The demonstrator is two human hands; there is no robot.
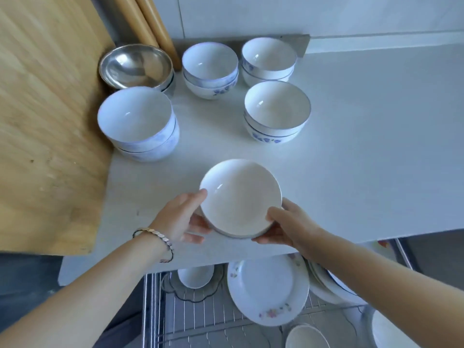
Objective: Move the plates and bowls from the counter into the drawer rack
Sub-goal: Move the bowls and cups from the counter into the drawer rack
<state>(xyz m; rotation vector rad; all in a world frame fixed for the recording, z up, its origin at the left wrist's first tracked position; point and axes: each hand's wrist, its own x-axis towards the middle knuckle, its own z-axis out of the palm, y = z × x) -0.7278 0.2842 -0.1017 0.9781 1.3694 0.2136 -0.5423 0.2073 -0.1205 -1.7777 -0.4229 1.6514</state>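
We see white counter (351,146) spreading beyond both hands. Drawer rack (200,320) open below our wrists; floral plate (268,290) leans inside, under right forearm. 4 bowl stacks (276,111) well beyond fingertips. Shallow white dishes (241,197) between hands at counter's near edge; left hand (180,217) and right hand (283,227) curl round rim, gripping.

Head-worn camera looks steeply down, close over the counter (351,146) edge.
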